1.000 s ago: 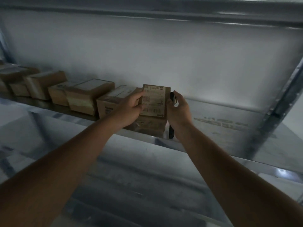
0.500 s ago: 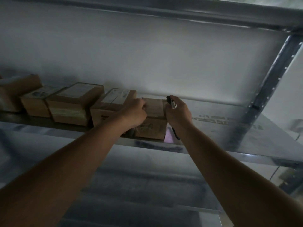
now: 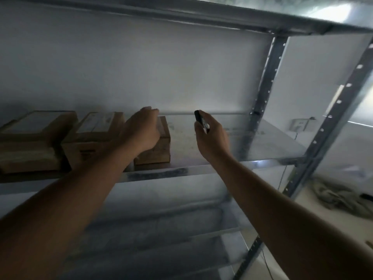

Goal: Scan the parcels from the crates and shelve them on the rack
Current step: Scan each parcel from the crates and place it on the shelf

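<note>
A small brown cardboard parcel [image 3: 160, 147] sits on the metal rack shelf [image 3: 248, 144], last on the right in a row of parcels. My left hand [image 3: 141, 130] lies over its top and left side, fingers curled round it. My right hand [image 3: 213, 141] hovers to the right of the parcel, apart from it, and grips a black handheld scanner [image 3: 200, 120] that points up and away. The parcel's label is hidden under my left hand.
Two more brown parcels [image 3: 96, 136] [image 3: 34, 142] stand to the left on the same shelf. Perforated rack uprights [image 3: 264, 93] [image 3: 333, 122] rise on the right. Lower shelves [image 3: 161, 223] lie beneath. A wall socket [image 3: 300, 125] and crumpled cloth [image 3: 339, 197] are beyond the rack.
The parcel went from tilted up between both hands to flat on the shelf. My right hand with the scanner has drawn away to the right. The view swung rightwards.
</note>
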Available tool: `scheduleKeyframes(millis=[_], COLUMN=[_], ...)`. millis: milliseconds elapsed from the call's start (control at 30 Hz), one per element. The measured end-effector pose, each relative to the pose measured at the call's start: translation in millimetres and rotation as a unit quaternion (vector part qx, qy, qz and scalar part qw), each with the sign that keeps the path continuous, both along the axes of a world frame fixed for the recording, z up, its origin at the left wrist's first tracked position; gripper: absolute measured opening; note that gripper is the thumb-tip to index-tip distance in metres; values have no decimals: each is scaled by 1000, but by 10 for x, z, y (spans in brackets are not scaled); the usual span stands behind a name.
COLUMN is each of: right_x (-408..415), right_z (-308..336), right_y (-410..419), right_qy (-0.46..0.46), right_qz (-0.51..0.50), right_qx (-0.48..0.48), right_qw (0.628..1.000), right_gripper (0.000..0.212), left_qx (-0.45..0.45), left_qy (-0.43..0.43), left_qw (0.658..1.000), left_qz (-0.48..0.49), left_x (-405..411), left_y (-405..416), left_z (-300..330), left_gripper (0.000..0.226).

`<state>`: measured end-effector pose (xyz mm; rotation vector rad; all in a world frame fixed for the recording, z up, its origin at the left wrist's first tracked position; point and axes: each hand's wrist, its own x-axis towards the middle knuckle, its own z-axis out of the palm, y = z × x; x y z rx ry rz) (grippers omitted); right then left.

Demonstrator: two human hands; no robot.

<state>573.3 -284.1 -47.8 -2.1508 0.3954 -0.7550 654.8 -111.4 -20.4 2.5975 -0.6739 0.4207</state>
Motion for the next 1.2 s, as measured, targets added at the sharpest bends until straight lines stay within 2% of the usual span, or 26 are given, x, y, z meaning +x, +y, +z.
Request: scheduleKeyframes(millis=[100,200,300,533,667,900,1200], right_x=[-303,-656,-1050,-2133,-2863,-4047,-5054], right_z=[22,7,-46,-226,-269,-397,-713], right_y=[-182,-452,-788,-1711,-2278,-3296,-4550], right_qy=[3,22,44,91,91,98,144], right_qz=[-37,-71,-102,-173,-211,-293,-398], right_qx=[-6,-30,-47,-98,-79,-55,-16], right_qw=[999,997,993,976,970,949,906], right_gripper=[45,44,44,46,44,46,52], left_qx=[-21,5,40,85,85,85,119], left_qy=[-38,-26,-28,-21,-17,-2,24], left_qw=[997,990,984,969,958,929,878], left_qz=[-71,-140,-172,-232,-274,-360,-464], left_x=[-186,-445,-751,-1648,-2281,-3330,-4044], left_y=[-320,-689,-1067,-2107,-2846,-4166,-5850], left_z=[34,32,15,-89,-184,-334,-679], left_gripper=[38,48,56,54,48,58,51])
